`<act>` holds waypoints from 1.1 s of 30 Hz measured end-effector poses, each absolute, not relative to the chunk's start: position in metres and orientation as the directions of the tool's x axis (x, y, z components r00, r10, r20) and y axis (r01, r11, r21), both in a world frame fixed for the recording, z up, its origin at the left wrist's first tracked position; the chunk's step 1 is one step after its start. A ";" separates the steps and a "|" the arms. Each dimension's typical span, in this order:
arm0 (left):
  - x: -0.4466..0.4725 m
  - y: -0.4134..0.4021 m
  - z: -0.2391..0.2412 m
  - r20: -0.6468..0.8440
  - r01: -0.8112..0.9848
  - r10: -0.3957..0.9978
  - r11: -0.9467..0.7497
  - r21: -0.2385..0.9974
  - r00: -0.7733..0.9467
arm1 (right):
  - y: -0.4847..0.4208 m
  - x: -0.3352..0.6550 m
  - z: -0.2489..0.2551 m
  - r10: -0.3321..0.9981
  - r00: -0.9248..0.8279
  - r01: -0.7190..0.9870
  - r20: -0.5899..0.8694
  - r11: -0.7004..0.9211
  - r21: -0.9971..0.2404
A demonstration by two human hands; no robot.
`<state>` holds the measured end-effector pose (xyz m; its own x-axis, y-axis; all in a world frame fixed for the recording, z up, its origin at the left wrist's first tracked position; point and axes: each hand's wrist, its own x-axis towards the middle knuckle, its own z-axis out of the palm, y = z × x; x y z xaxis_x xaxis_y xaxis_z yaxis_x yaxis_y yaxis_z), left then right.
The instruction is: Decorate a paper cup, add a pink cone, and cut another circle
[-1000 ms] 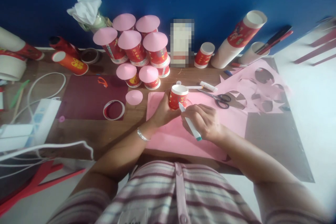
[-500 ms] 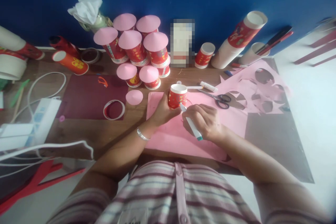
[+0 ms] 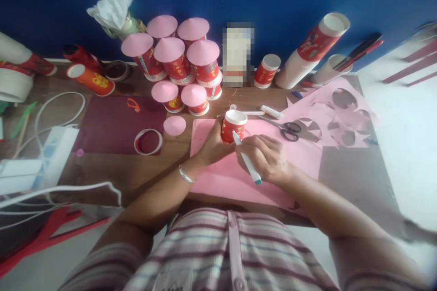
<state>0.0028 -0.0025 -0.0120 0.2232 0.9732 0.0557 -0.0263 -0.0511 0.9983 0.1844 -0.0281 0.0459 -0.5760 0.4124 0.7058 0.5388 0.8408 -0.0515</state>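
Note:
My left hand (image 3: 215, 144) is wrapped round the left side of a small red paper cup (image 3: 234, 128) with a white rim, tilted slightly above pink paper (image 3: 221, 184). Between the fingers of my right hand (image 3: 264, 157) is a white marker (image 3: 248, 163) with a green end. Its tip touches or nearly touches the cup's red side. Behind my hands stand several red cups (image 3: 177, 67) topped with pink paper cones (image 3: 170, 50). A loose pink cone (image 3: 175, 125) lies left of the pink paper.
Scissors (image 3: 290, 131) and a white cap-like tube (image 3: 271, 112) lie right of the cup. Cut-out pink scraps (image 3: 327, 86) spread farther right. A tall cup stack (image 3: 312, 52) leans at the back. On the left are a white ring (image 3: 148, 141), a maroon sheet (image 3: 112, 132) and a power strip (image 3: 56, 157).
The cup has tilted and shifted slightly right, with its opening more toward me. The marker's tip is a little higher. A blurred dark shape has appeared at the lower right edge.

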 end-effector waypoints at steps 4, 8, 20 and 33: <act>0.004 -0.003 -0.011 0.032 -0.008 0.972 -0.031 0.999 0.231 | -0.027 0.185 0.045 0.412 -0.576 0.538 0.706 0.841 -0.053; 0.004 -0.003 -0.016 0.046 -0.029 0.974 -0.040 0.999 0.221 | -0.026 0.185 0.042 0.425 -0.573 0.550 0.701 0.833 -0.056; 0.002 -0.002 -0.009 -0.002 0.010 0.985 0.001 1.000 0.174 | -0.028 0.186 0.046 0.443 -0.606 0.511 0.660 0.853 -0.104; 0.004 -0.001 0.000 -0.024 -0.011 0.980 0.027 1.000 0.196 | -0.030 0.185 0.046 0.459 -0.606 0.535 0.650 0.840 -0.094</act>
